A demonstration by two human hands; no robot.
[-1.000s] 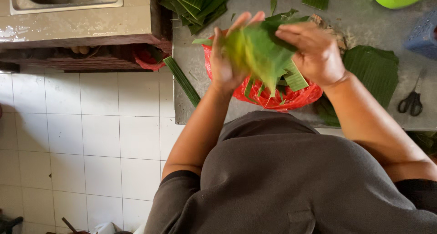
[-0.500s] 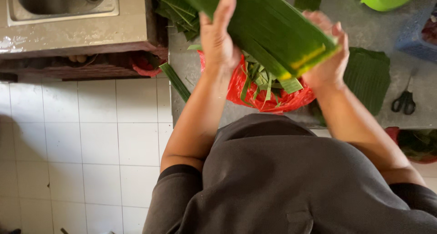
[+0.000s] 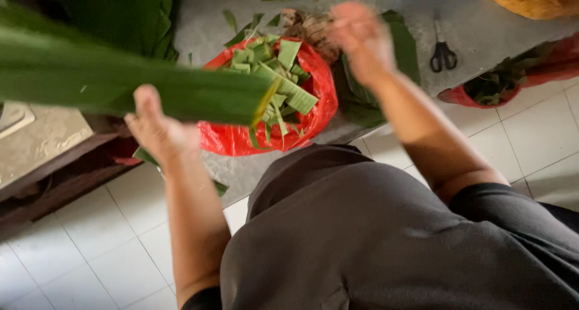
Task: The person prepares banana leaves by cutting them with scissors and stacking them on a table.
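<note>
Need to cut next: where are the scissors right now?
In the head view, the black scissors lie on the grey counter, upper right, just beyond the right hand.

The left hand (image 3: 158, 129) sits at about nine o'clock from the frame's middle, back toward the camera, fingers curled away and closed on the leaf (image 3: 120, 84); one finger stands straight up toward twelve. Its bare forearm runs down toward six o'clock, the elbow bent near the bottom edge where a dark sleeve begins. The right hand (image 3: 360, 40) is blurred, up near twelve to one o'clock, held loose with nothing in it; its fingers cannot be made out singly. Its forearm slants down toward four o'clock to the dark sleeve at the shoulder.
</note>
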